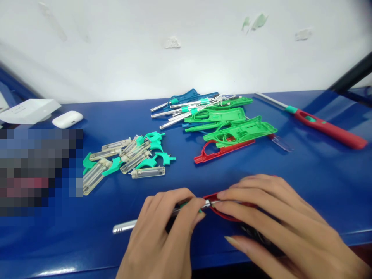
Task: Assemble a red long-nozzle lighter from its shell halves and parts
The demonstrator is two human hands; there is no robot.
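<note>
My left hand (165,232) is closed around a silver metal lighter tube (124,226), whose slotted end sticks out to the left. A bit of teal plastic shows between its fingers. My right hand (273,213) presses its fingertips on a red lighter handle half (228,216), close to where the tube's inner end meets it. The right thumb stays apart from the other fingers. Most of the red piece is hidden under the right hand, and a dark object beneath that palm cannot be made out.
Clear fuel tanks (148,172) and teal triggers (167,158) lie in a pile at left. Behind are green handle halves (241,133), a red half (223,151) and wired metal tubes (174,112). A whole red lighter (331,128) lies right, a white case (68,119) left.
</note>
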